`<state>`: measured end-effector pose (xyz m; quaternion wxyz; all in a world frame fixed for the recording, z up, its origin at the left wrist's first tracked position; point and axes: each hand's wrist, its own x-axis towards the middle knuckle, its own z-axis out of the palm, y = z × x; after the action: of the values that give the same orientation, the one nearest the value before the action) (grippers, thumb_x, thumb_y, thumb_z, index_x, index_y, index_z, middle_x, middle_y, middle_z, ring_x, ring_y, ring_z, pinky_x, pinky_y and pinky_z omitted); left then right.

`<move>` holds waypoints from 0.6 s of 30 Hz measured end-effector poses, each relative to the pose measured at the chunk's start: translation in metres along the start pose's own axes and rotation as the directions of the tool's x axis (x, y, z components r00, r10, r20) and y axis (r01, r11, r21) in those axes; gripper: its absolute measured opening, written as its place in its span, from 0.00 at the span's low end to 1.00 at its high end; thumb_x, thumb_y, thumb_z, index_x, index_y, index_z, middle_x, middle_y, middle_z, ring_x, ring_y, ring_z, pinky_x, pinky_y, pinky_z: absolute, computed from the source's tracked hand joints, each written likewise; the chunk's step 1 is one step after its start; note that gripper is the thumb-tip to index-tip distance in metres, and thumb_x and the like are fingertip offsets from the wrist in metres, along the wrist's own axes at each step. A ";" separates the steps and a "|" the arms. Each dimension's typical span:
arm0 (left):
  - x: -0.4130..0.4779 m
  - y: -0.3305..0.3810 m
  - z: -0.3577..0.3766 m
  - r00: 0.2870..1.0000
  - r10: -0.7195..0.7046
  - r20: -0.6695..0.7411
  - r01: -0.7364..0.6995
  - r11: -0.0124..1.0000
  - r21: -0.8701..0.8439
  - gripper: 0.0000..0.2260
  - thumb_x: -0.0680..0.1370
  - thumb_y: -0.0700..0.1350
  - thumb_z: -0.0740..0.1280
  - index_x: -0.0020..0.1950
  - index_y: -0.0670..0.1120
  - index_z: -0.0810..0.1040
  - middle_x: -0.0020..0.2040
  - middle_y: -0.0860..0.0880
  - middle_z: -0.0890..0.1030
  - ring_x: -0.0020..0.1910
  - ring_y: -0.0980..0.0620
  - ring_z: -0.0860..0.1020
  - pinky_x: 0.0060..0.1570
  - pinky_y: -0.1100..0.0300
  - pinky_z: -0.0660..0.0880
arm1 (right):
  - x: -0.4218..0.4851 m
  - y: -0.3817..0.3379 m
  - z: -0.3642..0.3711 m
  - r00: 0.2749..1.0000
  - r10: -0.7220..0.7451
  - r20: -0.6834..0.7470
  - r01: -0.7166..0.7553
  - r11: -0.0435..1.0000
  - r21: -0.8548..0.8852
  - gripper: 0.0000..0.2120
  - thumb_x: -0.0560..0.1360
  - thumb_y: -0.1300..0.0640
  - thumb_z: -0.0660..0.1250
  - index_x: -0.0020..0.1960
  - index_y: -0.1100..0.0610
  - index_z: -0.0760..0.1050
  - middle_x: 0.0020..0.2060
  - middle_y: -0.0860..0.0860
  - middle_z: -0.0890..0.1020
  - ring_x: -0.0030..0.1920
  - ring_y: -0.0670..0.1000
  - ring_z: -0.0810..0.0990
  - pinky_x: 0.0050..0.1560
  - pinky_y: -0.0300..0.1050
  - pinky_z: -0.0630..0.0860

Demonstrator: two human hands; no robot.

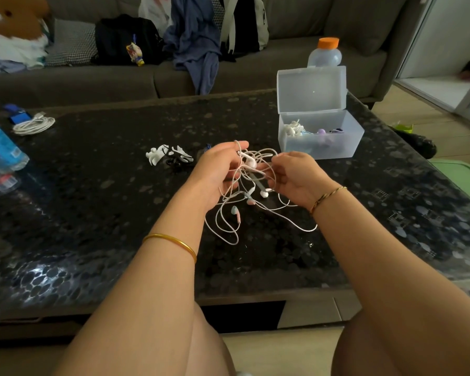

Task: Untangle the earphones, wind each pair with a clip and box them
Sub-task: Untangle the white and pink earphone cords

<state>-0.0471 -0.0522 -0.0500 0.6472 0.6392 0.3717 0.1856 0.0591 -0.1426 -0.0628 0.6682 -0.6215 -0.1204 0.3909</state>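
The person is working on the untangling step. The left hand [217, 169] is holding the knotted white earphones [251, 162] in a closed grip, with cable looped over its fingers. The right hand [296, 177], at 3 o'clock of it, is curling its grip round strands of the same knot. Loose loops are trailing down onto the table [92, 213]. The open box [320, 149], already holding wound pairs, is standing at 1 o'clock of the hands, and the clips [158, 156] are lying at 9 o'clock. The next move is likely calling for one free bud to be drawn out through the loops without tightening the knot.
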 end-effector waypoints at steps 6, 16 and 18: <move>0.000 -0.002 -0.005 0.997 -0.008 -0.075 0.010 0.999 0.033 0.09 0.78 0.43 0.63 0.47 0.51 0.83 0.43 0.52 0.75 0.42 0.55 0.72 0.39 0.60 0.70 | 0.003 -0.001 -0.003 0.998 0.027 -0.064 -0.020 0.993 0.117 0.12 0.81 0.66 0.52 0.40 0.59 0.66 0.29 0.54 0.70 0.30 0.51 0.74 0.44 0.53 0.79; -0.003 -0.007 -0.010 0.972 0.160 -0.172 -0.090 0.930 0.355 0.10 0.81 0.48 0.61 0.50 0.46 0.81 0.36 0.51 0.76 0.34 0.56 0.72 0.32 0.64 0.69 | 0.003 -0.009 -0.019 0.971 -0.004 -0.241 0.001 1.000 -0.015 0.10 0.81 0.56 0.55 0.61 0.57 0.67 0.44 0.55 0.75 0.38 0.50 0.76 0.28 0.41 0.70; -0.003 -0.008 -0.011 0.962 0.221 -0.158 -0.133 0.889 0.438 0.12 0.80 0.52 0.63 0.46 0.46 0.82 0.38 0.50 0.78 0.40 0.53 0.76 0.43 0.59 0.73 | 0.010 -0.009 -0.024 0.951 -0.029 -0.307 0.043 0.998 0.040 0.17 0.82 0.54 0.54 0.70 0.55 0.64 0.55 0.55 0.75 0.51 0.53 0.78 0.36 0.40 0.78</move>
<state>-0.0591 -0.0481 -0.0561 0.4319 0.7732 0.4071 0.2233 0.0848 -0.1531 -0.0622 0.6998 -0.6568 -0.0176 0.2802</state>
